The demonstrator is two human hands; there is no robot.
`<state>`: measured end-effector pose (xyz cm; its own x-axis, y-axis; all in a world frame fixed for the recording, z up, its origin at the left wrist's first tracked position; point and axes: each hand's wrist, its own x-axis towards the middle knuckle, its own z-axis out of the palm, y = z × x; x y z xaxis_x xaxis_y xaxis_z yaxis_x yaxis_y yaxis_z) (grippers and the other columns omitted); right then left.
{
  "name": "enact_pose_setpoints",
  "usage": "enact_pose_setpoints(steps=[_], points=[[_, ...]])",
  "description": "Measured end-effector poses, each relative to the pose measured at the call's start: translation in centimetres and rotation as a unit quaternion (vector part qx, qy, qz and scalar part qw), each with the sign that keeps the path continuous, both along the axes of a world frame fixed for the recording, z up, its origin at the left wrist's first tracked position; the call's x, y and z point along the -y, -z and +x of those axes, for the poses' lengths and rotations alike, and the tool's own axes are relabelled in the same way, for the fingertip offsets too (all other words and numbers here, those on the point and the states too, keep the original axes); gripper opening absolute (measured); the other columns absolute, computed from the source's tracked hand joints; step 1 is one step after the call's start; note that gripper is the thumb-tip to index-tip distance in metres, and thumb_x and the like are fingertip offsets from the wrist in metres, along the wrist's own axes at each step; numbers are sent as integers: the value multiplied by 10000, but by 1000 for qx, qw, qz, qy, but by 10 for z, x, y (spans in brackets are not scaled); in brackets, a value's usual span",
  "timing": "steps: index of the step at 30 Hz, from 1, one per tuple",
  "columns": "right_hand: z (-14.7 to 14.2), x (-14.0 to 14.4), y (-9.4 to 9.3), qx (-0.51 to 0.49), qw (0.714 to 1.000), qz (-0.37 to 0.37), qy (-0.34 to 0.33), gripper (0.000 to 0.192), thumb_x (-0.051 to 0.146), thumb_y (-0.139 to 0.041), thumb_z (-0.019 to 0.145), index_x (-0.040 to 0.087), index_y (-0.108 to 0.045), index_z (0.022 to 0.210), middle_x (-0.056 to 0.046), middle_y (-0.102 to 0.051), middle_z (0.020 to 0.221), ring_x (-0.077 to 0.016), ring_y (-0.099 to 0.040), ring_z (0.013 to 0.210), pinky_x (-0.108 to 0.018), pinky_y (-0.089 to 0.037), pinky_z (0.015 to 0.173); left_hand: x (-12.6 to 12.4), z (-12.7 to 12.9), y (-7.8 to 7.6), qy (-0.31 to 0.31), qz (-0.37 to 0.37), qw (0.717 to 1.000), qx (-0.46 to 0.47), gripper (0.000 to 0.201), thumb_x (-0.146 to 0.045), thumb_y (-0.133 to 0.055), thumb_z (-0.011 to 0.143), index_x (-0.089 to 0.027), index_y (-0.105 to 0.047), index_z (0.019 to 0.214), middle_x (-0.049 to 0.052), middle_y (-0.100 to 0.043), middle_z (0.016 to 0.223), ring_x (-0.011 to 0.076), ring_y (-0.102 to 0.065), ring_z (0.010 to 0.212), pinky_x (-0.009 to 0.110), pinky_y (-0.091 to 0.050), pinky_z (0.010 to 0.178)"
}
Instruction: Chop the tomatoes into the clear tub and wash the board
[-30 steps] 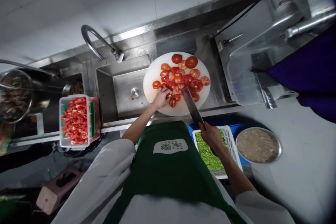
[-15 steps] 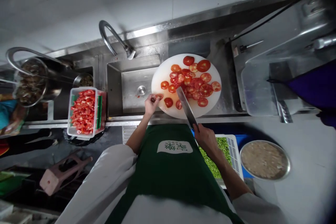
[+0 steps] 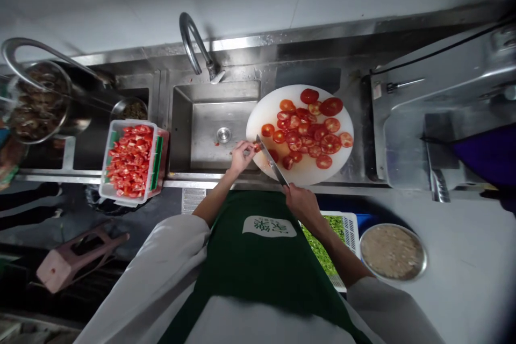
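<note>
A round white cutting board (image 3: 266, 113) lies over the right part of a steel sink and carries several red tomato slices (image 3: 310, 131). My left hand (image 3: 241, 155) pinches a small tomato piece (image 3: 257, 147) at the board's left edge. My right hand (image 3: 300, 201) grips the handle of a cleaver (image 3: 272, 160), whose blade tip rests against that piece beside my left fingers.
A white crate of chopped tomato (image 3: 131, 160) stands left of the sink basin (image 3: 213, 126). A curved tap (image 3: 195, 45) rises behind it. A tray of chopped greens (image 3: 328, 242) and a metal bowl of minced food (image 3: 393, 251) sit low on the right. A pink stool (image 3: 72, 258) stands at lower left.
My left hand drew one tomato piece from the pile to the board's left edge. The cleaver swung left from the board's middle until its tip met that piece.
</note>
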<state>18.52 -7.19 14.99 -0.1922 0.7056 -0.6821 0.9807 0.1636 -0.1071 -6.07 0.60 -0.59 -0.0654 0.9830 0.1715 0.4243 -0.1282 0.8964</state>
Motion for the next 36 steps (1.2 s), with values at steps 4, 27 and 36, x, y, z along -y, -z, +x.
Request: enact_pose_setpoints(steps=[4,27,36], points=[[-10,-11,-1,6,1000,-5,-13,439,333,-306,1159,128,-689,1223,-198,-795,1051,-296,-789,1012,-328,-508,849,-3,-5,0,22,12,1000,8,66,-223,-667,969,-189,-715,940,50,-671,948,156,-648,809,280,-563,778],[138,71,7,-1,994,101,42,371,313,-399,1099,148,-679,919,-120,-725,690,-224,-684,600,-311,-254,580,27,86,-8,97,87,974,-184,269,-465,-723,1007,-227,-706,880,53,-679,898,237,-580,925,423,-499,887],[143,52,17,-9,998,66,-1,361,318,-406,1104,151,-680,937,-114,-750,749,-213,-697,623,-326,-198,578,37,116,-1,106,-12,949,-296,131,-347,-729,1005,-234,-791,986,96,-733,970,292,-539,1044,462,-374,907]])
